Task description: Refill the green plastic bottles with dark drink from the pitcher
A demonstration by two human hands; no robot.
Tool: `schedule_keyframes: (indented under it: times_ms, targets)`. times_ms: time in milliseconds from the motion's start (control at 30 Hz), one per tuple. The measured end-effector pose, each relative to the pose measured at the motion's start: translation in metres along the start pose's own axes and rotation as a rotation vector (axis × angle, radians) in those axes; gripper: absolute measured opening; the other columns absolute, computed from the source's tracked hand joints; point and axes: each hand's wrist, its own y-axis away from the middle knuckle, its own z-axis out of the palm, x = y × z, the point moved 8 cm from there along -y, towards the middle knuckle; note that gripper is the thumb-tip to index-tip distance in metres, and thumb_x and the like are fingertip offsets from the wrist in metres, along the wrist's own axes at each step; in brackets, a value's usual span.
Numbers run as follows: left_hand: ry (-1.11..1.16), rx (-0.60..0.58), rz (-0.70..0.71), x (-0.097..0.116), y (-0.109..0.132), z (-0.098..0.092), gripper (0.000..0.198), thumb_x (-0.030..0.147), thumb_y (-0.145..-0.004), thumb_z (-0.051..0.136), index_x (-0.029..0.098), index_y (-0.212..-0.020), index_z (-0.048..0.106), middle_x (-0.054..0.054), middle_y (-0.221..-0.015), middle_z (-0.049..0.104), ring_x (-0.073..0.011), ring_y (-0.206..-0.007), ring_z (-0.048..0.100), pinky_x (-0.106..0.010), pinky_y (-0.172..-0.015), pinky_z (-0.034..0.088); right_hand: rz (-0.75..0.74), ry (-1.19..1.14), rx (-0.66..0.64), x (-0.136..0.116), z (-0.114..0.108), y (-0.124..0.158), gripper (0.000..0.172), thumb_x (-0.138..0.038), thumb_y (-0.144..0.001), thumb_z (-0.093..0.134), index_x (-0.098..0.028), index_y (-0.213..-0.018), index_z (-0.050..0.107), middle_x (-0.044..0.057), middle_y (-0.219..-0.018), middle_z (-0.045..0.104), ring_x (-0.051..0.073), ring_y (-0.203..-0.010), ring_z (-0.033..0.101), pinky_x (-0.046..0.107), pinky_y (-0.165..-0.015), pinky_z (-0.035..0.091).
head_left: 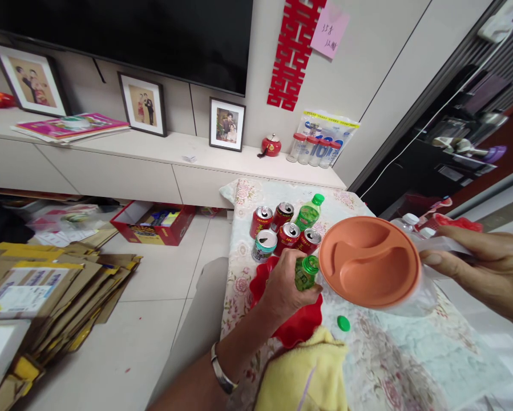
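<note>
The left hand (287, 281) has its grip closed around a small green bottle (305, 273), fingers wrapped about the body so that only the neck and upper part show. The bottle stands open over a red scalloped dish (301, 326), and one loose green cap (343, 323) lies on the worktop (393, 354) at about 4 o'clock from that hand, just beside the dish. A metal bangle (220, 374) circles the left wrist.

The right hand (485, 265) comes in from 3 o'clock and pinches a crumpled clear plastic bag (427, 285) between thumb and fingers, its grip narrow. An orange divided lid (370, 261) sits against the bag, tilted toward the camera, its rim just beside the green bottle at the bottle's 2 o'clock.

At 12 o'clock from the left hand stand five drink cans: four red cans (287, 235) and one teal can (265, 244), all close together. A second, capped green bottle (310, 211) stands just behind them. Two white bottle caps (410, 219) show past the lid's far edge.

At 6 o'clock a yellow cloth (305, 371) lies bunched on the floral-covered worktop. Well apart, at 9 o'clock, flattened cardboard boxes (46, 297) are heaped on the floor.
</note>
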Motion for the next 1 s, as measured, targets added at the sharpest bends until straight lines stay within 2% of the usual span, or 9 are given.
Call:
schedule_keyframes:
  times_ms: [233, 433, 700, 867, 1000]
  targets:
    - [-0.004, 0.004, 0.003, -0.0020, -0.0006, 0.0009, 0.049, 0.029, -0.071, 0.081, 0.023, -0.112, 0.054, -0.006, -0.108, 0.064, -0.0268, -0.100, 0.068, -0.039, -0.088, 0.056, 0.006, -0.016, -0.001, -0.0034, 0.0003, -0.0029, 0.068, -0.078, -0.095, 0.061, -0.021, -0.060, 0.070, -0.001, -0.044, 0.053, 0.010, -0.035, 0.048, 0.016, -0.033, 0.039]
    - [-0.001, 0.001, -0.006, -0.0013, -0.0012, 0.0001, 0.048, 0.029, -0.071, 0.082, 0.023, -0.111, 0.055, -0.006, -0.108, 0.064, -0.0266, -0.100, 0.068, -0.039, -0.088, 0.056, 0.008, -0.023, 0.016, -0.0076, -0.0015, -0.0059, 0.071, -0.080, -0.093, 0.061, -0.020, -0.056, 0.068, -0.001, -0.042, 0.051, 0.010, -0.034, 0.047, 0.016, -0.032, 0.038]
    - [0.000, 0.000, 0.004, -0.0008, -0.0002, 0.0011, 0.048, 0.027, -0.071, 0.080, 0.023, -0.112, 0.054, -0.007, -0.109, 0.063, -0.0277, -0.100, 0.068, -0.041, -0.088, 0.056, 0.018, -0.001, -0.003, 0.0011, 0.0009, -0.0017, 0.067, -0.078, -0.095, 0.062, -0.020, -0.061, 0.073, 0.002, -0.050, 0.062, 0.011, -0.036, 0.052, 0.016, -0.035, 0.041]
    - [0.001, 0.002, 0.013, -0.0010, -0.0008, 0.0005, 0.049, 0.027, -0.072, 0.081, 0.023, -0.112, 0.054, -0.007, -0.109, 0.063, -0.0278, -0.101, 0.068, -0.041, -0.088, 0.056, 0.027, -0.007, -0.002, -0.0011, -0.0003, -0.0021, 0.071, -0.082, -0.093, 0.060, -0.021, -0.058, 0.070, 0.001, -0.044, 0.055, 0.011, -0.035, 0.050, 0.016, -0.033, 0.040]
    - [0.003, -0.002, 0.009, -0.0017, -0.0009, 0.0006, 0.050, 0.027, -0.071, 0.081, 0.023, -0.112, 0.054, -0.006, -0.109, 0.063, -0.0272, -0.101, 0.068, -0.040, -0.089, 0.056, 0.039, -0.007, 0.002, -0.0011, -0.0002, -0.0036, 0.071, -0.084, -0.092, 0.060, -0.022, -0.060, 0.072, 0.001, -0.045, 0.057, 0.011, -0.035, 0.051, 0.016, -0.033, 0.040]
